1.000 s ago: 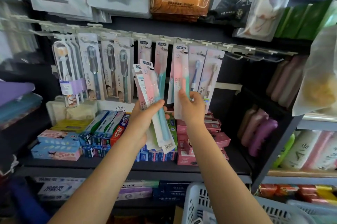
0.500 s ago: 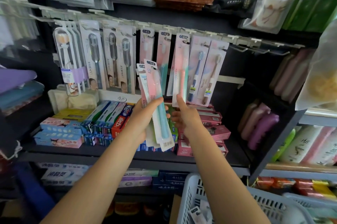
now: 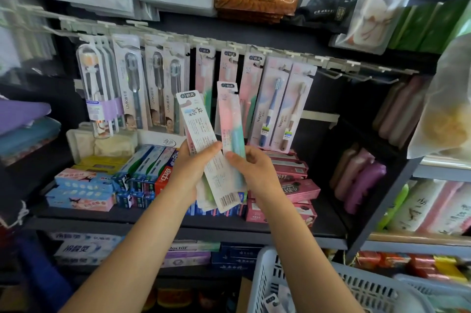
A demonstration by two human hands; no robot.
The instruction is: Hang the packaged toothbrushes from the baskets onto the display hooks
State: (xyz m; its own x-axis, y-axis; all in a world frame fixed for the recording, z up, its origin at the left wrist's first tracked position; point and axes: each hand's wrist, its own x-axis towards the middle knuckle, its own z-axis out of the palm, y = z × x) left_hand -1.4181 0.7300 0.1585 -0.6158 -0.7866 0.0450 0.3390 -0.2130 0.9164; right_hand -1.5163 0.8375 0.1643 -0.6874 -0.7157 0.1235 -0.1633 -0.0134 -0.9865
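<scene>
Where right hand (image 3: pixel 251 167) reached hooked packs a second ago, it now pinches pink toothbrush pack (image 3: pixel 230 119) off bundle (image 3: pixel 204 149) in left hand's (image 3: pixel 190 172) grip; next hanging likely.

I see only part of the white basket (image 3: pixel 318 284); the bottom edge cuts it off. Above it, my left grip (image 3: pixel 190 172) hides the lower ends of its stacked toothbrush packs (image 3: pixel 204 149), so I cannot count them. Their small print is too fine to read.
</scene>
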